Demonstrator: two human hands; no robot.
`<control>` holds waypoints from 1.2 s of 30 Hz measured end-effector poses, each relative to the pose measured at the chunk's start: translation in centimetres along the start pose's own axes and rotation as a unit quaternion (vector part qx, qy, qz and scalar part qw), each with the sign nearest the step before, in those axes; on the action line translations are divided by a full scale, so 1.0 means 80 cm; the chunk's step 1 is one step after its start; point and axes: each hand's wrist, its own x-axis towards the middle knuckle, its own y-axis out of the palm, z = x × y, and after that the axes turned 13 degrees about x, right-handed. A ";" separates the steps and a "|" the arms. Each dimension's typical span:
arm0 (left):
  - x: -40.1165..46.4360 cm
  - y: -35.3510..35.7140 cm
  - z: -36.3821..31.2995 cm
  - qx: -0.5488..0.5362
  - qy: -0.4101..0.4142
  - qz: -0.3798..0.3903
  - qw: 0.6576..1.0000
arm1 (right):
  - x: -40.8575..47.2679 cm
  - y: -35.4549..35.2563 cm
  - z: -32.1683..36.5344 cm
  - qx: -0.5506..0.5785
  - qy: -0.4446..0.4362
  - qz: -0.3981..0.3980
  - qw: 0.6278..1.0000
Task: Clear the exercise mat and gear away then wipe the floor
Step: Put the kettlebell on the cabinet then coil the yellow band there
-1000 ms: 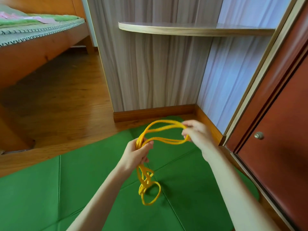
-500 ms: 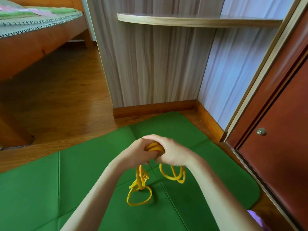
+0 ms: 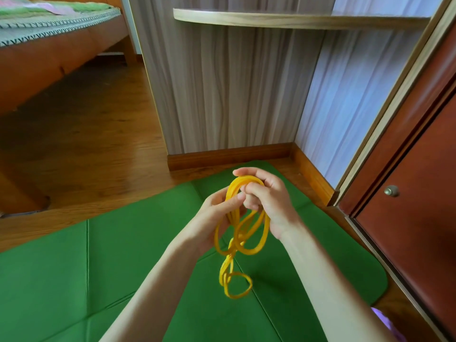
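Observation:
A yellow resistance band (image 3: 240, 239) hangs in several loops between my two hands above the green folding exercise mat (image 3: 118, 262). My right hand (image 3: 267, 201) grips the top of the loops, fingers curled round the band. My left hand (image 3: 216, 213) holds the bundle just below and to the left, with thumb and fingers closed on the strands. The lowest loop dangles just above the mat surface.
The mat lies on a wooden floor (image 3: 81, 154) in a corner. A wood-grain cabinet panel (image 3: 222, 90) with a shelf (image 3: 283, 18) stands ahead. A red-brown door with a knob (image 3: 391, 191) is at the right. A bed frame (image 3: 49, 53) is at the upper left.
My hands came together from a spread position, folding the band into shorter loops. Now they hold the bundle a little higher, and the loops hang below them.

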 end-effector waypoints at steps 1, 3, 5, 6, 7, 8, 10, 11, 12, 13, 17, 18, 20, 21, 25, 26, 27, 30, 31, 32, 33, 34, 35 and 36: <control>0.000 0.004 -0.001 -0.007 -0.009 0.019 1.000 | 0.000 0.001 0.000 0.018 -0.003 -0.015 1.000; 0.002 0.012 0.001 -0.003 -0.033 0.041 0.999 | 0.001 0.002 -0.005 0.048 -0.008 -0.040 0.998; 0.003 0.018 0.005 0.008 -0.054 0.042 0.998 | 0.000 0.002 -0.013 0.049 -0.012 -0.047 0.998; 0.002 0.017 0.008 0.011 -0.063 0.044 0.997 | -0.002 0.001 -0.017 0.019 -0.018 -0.042 0.999; -0.001 0.016 0.009 0.015 -0.077 0.052 0.996 | -0.003 0.000 -0.021 -0.038 -0.024 -0.031 0.998; -0.004 0.014 0.011 0.021 -0.095 0.062 0.993 | -0.004 0.000 -0.024 -0.116 -0.026 -0.014 0.993; -0.013 0.012 0.015 0.043 -0.134 0.081 0.987 | -0.006 0.001 -0.027 -0.253 -0.011 0.029 0.967; -0.016 0.011 0.018 0.052 -0.151 0.084 0.984 | -0.007 0.003 -0.028 -0.294 0.001 0.051 0.954; -0.017 0.011 0.020 0.052 -0.166 0.079 0.982 | -0.007 0.005 -0.027 -0.325 0.013 0.071 0.943; -0.018 0.011 0.021 0.042 -0.182 0.063 0.980 | -0.006 0.006 -0.024 -0.345 0.026 0.087 0.934; -0.010 0.001 0.017 -0.047 -0.159 -0.053 0.985 | -0.001 0.006 -0.019 -0.301 0.021 0.060 0.951; -0.006 -0.004 0.015 -0.060 -0.138 -0.086 0.985 | 0.001 0.004 -0.020 -0.302 -0.010 0.023 0.953; -0.002 -0.015 0.013 -0.117 -0.102 -0.153 0.976 | 0.005 -0.003 -0.023 -0.299 -0.041 -0.034 0.953; -0.001 -0.020 0.011 -0.167 -0.089 -0.171 0.967 | 0.007 -0.007 -0.024 -0.271 -0.026 -0.038 0.962; -0.003 -0.028 0.003 -0.291 -0.059 -0.173 0.939 | 0.006 -0.026 -0.042 -0.164 0.118 0.076 0.976; -0.002 -0.026 0.003 -0.297 -0.057 -0.178 0.937 | 0.002 -0.028 -0.051 -0.166 0.140 0.114 0.969; 0.000 -0.024 0.002 -0.302 -0.053 -0.187 0.933 | -0.003 -0.026 -0.062 -0.165 0.157 0.150 0.962; 0.008 -0.021 0.001 -0.343 -0.031 -0.215 0.914 | -0.009 -0.024 -0.093 -0.127 0.169 0.168 0.963; 0.010 -0.022 -0.001 -0.355 -0.020 -0.222 0.908 | -0.009 -0.024 -0.096 -0.114 0.168 0.169 0.964; 0.012 -0.026 -0.003 -0.367 -0.005 -0.231 0.901 | -0.008 -0.024 -0.097 -0.117 0.169 0.175 0.963; 0.012 -0.033 -0.006 -0.382 0.013 -0.240 0.892 | -0.009 -0.024 -0.097 -0.129 0.174 0.186 0.958; 0.012 -0.040 -0.008 -0.400 0.034 -0.252 0.881 | -0.011 -0.027 -0.101 -0.155 0.184 0.200 0.950; 0.012 -0.049 -0.011 -0.417 0.055 -0.264 0.868 | -0.012 -0.029 -0.107 -0.187 0.192 0.212 0.940; 0.010 -0.058 -0.014 -0.425 0.071 -0.276 0.859 | -0.014 -0.034 -0.117 -0.223 0.197 0.214 0.931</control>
